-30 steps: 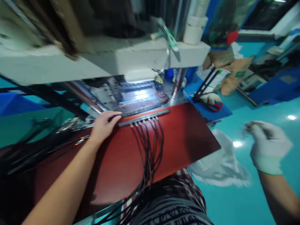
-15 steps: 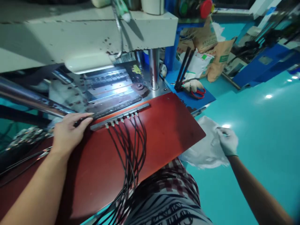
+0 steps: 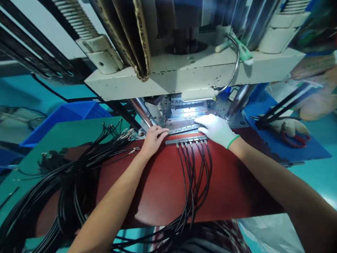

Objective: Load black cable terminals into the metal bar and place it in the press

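A slotted metal bar (image 3: 184,129) lies across the front of the lit press bed (image 3: 181,111). My bare left hand (image 3: 152,141) pinches its left end between thumb and fingers. At its right end, my right hand (image 3: 217,130), in a white glove with a green cuff, closes thumb and fingers around the bar. Just in front, on the red-brown board (image 3: 158,189), rests a second metal bar (image 3: 171,142). Several black cables (image 3: 191,189) are set in it by their metal ends and hang over the board's front edge. Neither hand touches this second bar.
Bundled black cables (image 3: 71,175) lie to the left, near a blue bin (image 3: 71,114). The press's cream upper plate (image 3: 158,84) overhangs the bed between steel posts. Red-handled scissors (image 3: 295,140) and a glove (image 3: 285,125) rest on a blue surface at right.
My view has swung left. My right hand has moved from beside the whitish plastic bag at right to the slotted bar's right end. My left hand stays at the bar's left end.
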Tool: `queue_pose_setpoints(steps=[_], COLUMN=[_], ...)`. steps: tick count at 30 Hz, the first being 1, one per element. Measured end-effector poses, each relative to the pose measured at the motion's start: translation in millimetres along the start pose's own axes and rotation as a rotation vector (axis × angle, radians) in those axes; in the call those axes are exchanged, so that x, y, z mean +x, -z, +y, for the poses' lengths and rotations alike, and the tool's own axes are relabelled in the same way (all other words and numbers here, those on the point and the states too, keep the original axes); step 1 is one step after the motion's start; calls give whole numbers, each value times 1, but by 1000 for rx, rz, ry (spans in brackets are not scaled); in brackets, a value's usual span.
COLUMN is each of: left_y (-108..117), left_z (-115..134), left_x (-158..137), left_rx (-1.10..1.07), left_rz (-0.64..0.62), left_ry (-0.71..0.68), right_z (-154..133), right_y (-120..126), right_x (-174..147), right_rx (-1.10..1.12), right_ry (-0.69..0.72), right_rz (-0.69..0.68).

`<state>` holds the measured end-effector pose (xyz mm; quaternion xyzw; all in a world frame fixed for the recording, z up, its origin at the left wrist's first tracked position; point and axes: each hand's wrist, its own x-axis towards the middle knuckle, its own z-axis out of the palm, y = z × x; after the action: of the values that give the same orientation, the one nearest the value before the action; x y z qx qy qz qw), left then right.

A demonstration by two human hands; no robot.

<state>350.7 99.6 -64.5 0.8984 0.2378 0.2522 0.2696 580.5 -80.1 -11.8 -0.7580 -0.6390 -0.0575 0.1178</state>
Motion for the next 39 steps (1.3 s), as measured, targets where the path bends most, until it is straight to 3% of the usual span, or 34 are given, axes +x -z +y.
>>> queue_pose_setpoints(steps=[5,9,15,21,27,39], left_y=[6,15,0,-9,-5,-4], left_z=[5,31,66,59,54,50], left_x=[-1,8,33,36,37,42], left_rx=[65,181,322,611,628,519], left_rz=[2,10,-211,-295,-298,-346], left_ry=[-4,-65,-299,-496,-644,-655], right_z=[1,-2,0,-1,-1,2], right_y=[-7,-1,-4,-4,0,-2], right_x=[8,5,6,7,7,9], right_rx=[-56,5,20,12,8,13], right_ry=[-11,-44,-33,-32,-31,-30], right_rz=[-74,-100,-84,-100,-84,-82])
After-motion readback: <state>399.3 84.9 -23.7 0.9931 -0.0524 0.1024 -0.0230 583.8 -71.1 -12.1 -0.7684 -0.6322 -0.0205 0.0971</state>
